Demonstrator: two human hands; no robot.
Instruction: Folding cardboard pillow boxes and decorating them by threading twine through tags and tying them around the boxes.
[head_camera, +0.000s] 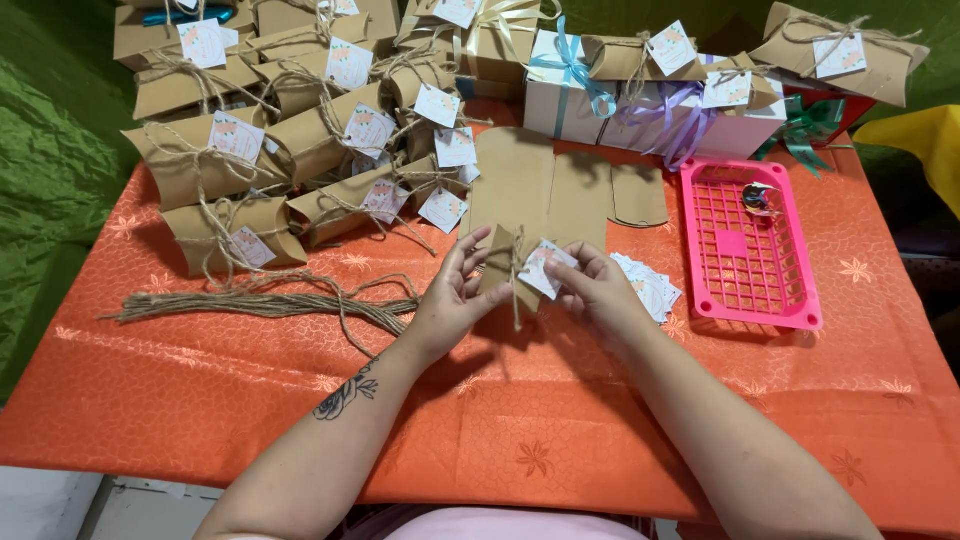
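Pink plastic grid tray (790, 300) right, small metal tape dispenser (757, 197) inside. White ribboned gift boxes (560, 95) behind. Bundle of loose jute twine (260, 303) left, orange patterned tablecloth (500, 410) underneath.

Orange tablecloth (200, 400) (flower print); brown kraft boxes (210, 160); pink tray (800, 300); white tags (650, 290); tan twine (260, 303).

single head-worn view, looking steeply down and forward over the counter (200, 400), close above its near edge
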